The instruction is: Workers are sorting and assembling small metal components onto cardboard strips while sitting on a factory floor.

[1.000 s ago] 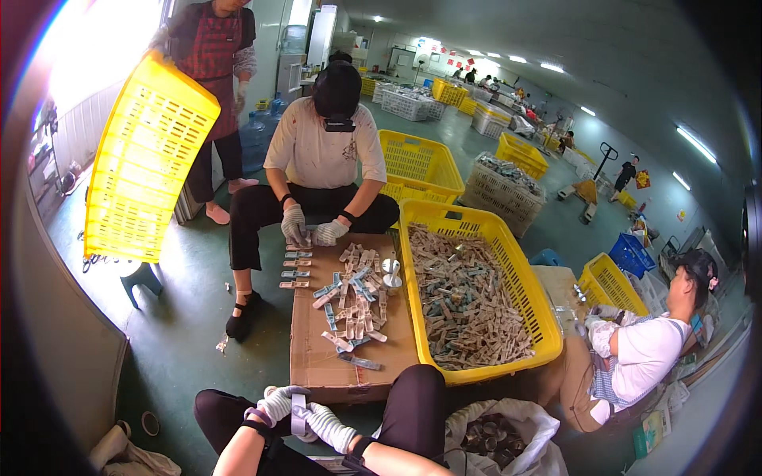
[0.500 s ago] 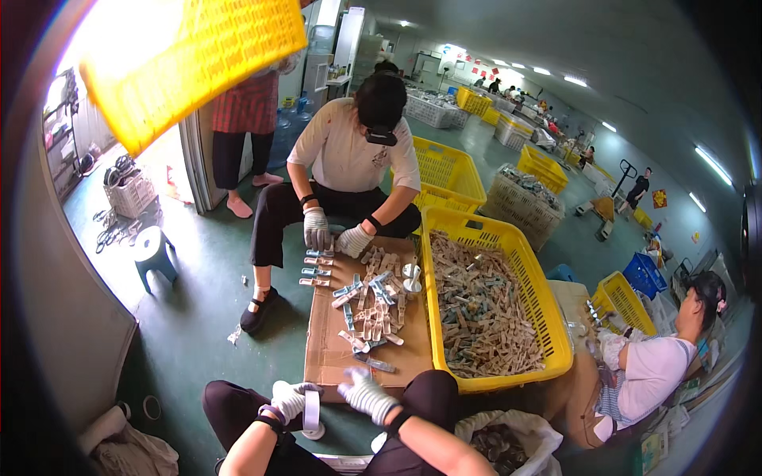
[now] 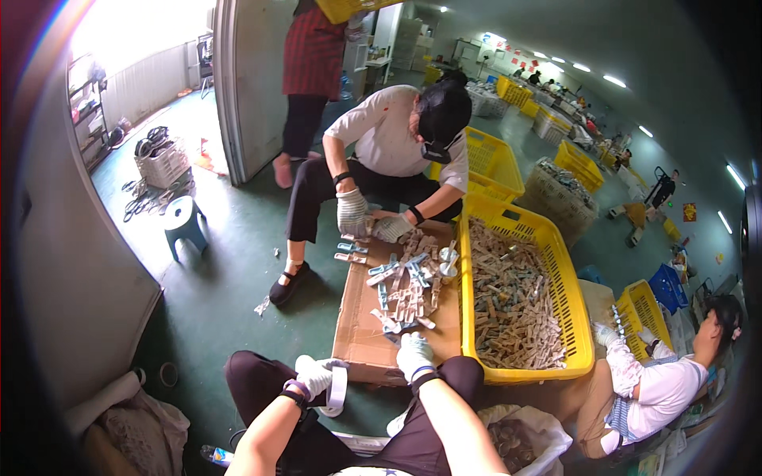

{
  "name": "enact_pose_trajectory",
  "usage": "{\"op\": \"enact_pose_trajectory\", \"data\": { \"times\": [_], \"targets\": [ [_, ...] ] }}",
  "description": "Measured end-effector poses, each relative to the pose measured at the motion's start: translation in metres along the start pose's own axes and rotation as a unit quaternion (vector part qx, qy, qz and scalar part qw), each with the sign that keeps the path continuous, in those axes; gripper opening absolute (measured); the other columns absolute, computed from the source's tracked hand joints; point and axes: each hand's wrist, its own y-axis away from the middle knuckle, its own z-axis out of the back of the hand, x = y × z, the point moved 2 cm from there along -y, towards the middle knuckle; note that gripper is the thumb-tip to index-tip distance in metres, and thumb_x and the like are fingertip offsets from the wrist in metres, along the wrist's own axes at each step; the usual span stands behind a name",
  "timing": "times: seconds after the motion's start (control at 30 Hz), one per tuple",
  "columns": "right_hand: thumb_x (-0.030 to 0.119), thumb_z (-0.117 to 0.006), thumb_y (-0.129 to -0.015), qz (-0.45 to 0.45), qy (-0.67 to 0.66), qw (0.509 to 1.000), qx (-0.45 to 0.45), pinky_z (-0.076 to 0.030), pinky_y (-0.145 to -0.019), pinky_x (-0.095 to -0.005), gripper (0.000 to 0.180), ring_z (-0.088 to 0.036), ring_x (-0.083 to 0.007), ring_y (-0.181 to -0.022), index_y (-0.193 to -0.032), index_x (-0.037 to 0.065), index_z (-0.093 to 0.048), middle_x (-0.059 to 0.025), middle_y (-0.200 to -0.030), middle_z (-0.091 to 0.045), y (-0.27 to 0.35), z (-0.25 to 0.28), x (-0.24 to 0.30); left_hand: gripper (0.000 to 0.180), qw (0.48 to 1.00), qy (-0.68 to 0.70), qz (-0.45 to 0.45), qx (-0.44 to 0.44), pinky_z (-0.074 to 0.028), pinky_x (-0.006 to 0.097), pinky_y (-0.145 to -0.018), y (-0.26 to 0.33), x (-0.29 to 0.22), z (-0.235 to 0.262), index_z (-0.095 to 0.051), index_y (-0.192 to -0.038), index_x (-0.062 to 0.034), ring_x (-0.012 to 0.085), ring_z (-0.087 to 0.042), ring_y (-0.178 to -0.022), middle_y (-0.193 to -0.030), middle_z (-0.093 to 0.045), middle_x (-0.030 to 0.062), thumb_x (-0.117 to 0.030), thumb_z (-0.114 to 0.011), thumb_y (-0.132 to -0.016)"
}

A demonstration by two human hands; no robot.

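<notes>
The left hand [image 3: 314,375] grips a white roll [image 3: 339,385]; the right hand [image 3: 415,358] is nearer the clip pile [image 3: 410,301], which lies at its twelve o'clock on cardboard [image 3: 355,337], long axes mixed (whether those fingers pinch one, one cannot tell).

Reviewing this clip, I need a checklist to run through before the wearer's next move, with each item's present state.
1. Left hand has hold of the white tape roll: ok.
2. Right hand is at the near end of the clip pile: ok.
3. Right fingers have a clip gripped: cannot tell; the glove hides them.
4. Clips in the pile are sorted into order: not ok; they overlap loosely on the cardboard box.
5. Facing co-worker's hands are apart from the wearer's: ok; they work at the box's far end.
</notes>
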Motion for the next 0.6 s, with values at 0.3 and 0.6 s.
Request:
{"op": "enact_pose_trajectory", "data": {
  "times": [0.3,0.6],
  "targets": [
    [0.02,-0.061,-0.08,-0.032,-0.172,0.981,0.082,-0.05,-0.086,-0.046,0.025,-0.063,-0.0382,-0.099,-0.103,0.008,-0.061,-0.0198,-0.105,-0.066,0.008,0.002,-0.022,0.02,0.996,0.01,-0.001,0.086,-0.048,0.026,-0.082,-0.012,0.007,-0.015,-0.068,-0.109,-0.009,0.0114,-0.059,-0.089,-0.098,-0.067,-0.0002,-0.012,-0.064,-0.089],
    [0.028,-0.054,-0.083,-0.108,-0.247,0.963,0.013,-0.048,-0.076,-0.0514,0.025,-0.063,-0.0422,-0.087,-0.101,0.011,-0.057,-0.0204,-0.091,-0.067,0.035,-0.017,0.016,0.018,0.999,-0.025,-0.007,0.044,-0.049,0.026,-0.074,-0.021,0.044,-0.003,-0.07,-0.106,-0.0089,0.0104,-0.059,-0.082,-0.091,-0.067,-0.0013,-0.011,-0.066,-0.089]
  ]
}}
